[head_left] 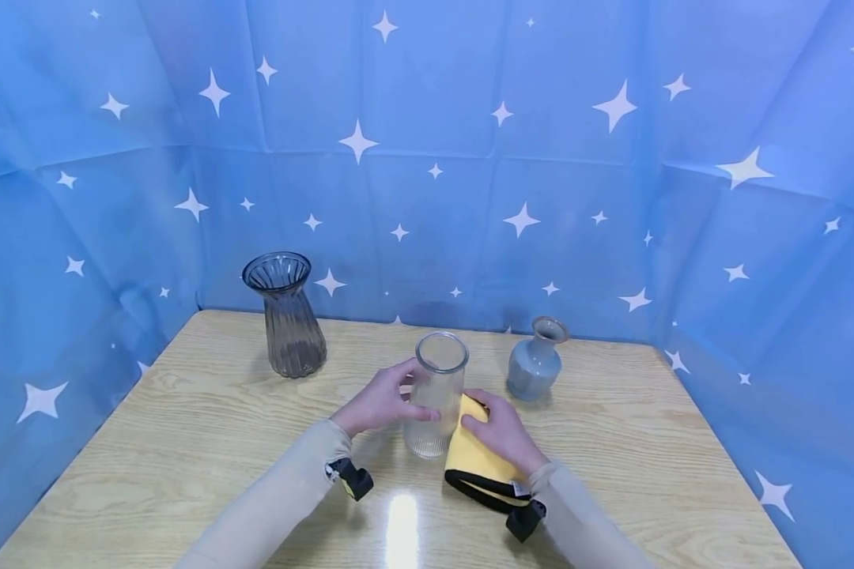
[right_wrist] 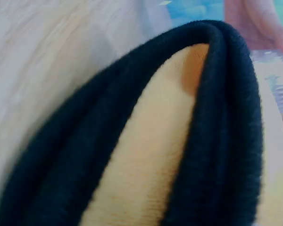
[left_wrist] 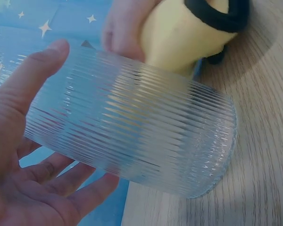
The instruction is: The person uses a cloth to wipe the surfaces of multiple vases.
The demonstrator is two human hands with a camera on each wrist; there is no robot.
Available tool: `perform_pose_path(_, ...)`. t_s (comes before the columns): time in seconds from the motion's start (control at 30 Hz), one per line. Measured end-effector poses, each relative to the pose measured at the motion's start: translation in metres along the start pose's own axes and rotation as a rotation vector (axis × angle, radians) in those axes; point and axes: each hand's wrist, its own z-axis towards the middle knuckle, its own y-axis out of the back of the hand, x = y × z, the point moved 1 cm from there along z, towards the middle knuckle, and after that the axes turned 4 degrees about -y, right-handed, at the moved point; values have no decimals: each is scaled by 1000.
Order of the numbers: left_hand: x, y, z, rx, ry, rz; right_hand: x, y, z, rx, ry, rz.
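Note:
A clear ribbed glass vase (head_left: 434,435) stands upright on the table, with my left hand (head_left: 387,399) around its left side. The thumb lies across the front and the other fingers reach behind it; in the left wrist view the ribbed glass (left_wrist: 151,127) lies between thumb and fingers. My right hand (head_left: 501,431) holds a folded yellow cloth (head_left: 473,454) with black edging beside the vase's right side. The right wrist view is mostly filled by this cloth (right_wrist: 137,150), which hides the right fingers there.
A dark grey fluted glass vase (head_left: 295,332) stands at the back left of the wooden table (head_left: 185,442). Behind my right hand is a small blue-grey vase (head_left: 534,370) with a narrow neck. A blue curtain (head_left: 441,237) with white stars encloses the back and sides.

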Motion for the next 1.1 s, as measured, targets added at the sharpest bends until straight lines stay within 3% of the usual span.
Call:
perform_pose_path(0.5, 1, 1, 1, 38, 4, -17, 51, 46, 6, -57, 206, 157)
perform_pose_path(0.67, 1, 1, 2, 52, 4, -29, 62, 56, 7, -59, 230, 190)
perform_pose_path(0.9, 2, 1, 4, 82, 4, -48, 66, 57, 4, -52, 163, 258)
perform_pose_path(1.1, 3, 2, 4, 79, 2, -49, 54, 45, 2, -109, 231, 218)
